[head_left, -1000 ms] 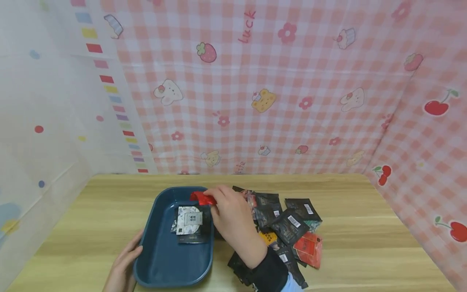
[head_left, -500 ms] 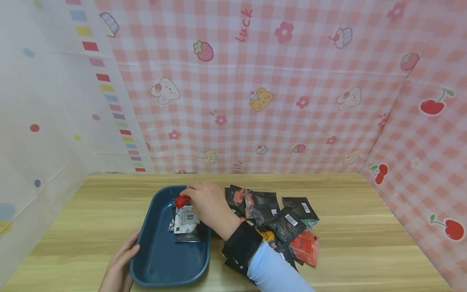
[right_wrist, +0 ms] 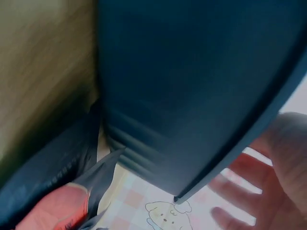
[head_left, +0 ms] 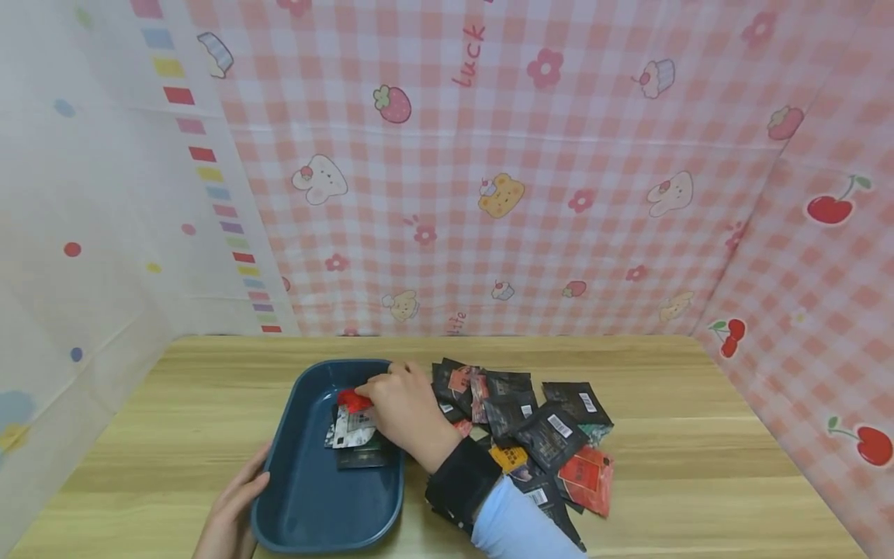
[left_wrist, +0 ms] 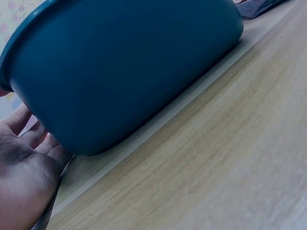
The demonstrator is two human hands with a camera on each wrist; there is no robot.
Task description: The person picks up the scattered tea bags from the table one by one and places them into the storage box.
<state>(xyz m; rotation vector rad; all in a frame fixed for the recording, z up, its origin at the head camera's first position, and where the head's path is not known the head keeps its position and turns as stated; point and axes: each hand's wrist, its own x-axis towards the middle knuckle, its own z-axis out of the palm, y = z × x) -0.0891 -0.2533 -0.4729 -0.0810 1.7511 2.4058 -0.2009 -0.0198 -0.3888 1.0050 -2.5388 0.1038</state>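
My left hand (head_left: 233, 501) rests along the outer left wall of a deep blue plastic tray (head_left: 317, 508), its fingers fairly straight against the side in the left wrist view. A red foil packet (head_left: 352, 401) lies in the tray's far part, on top of a white patterned sachet (head_left: 352, 429) and a dark sachet (head_left: 363, 456). My right hand (head_left: 408, 411) reaches over the tray's right rim, the index fingertip right at the red packet. In the right wrist view the fingers (right_wrist: 242, 194) of this hand spread loosely beyond the rim; the fingertips over the sachets are partly hidden.
Right of the tray lies a loose heap of sachets, mostly black (head_left: 552, 435), with a red one (head_left: 587, 481) and a yellow-labelled one (head_left: 510, 458). The wooden table (head_left: 698, 466) meets pink checked cloth (head_left: 447, 233) at the back.
My right hand has carried the red packet left over the tray, and the packet now lies on the white sachet. The left hand has stayed at the tray's side.
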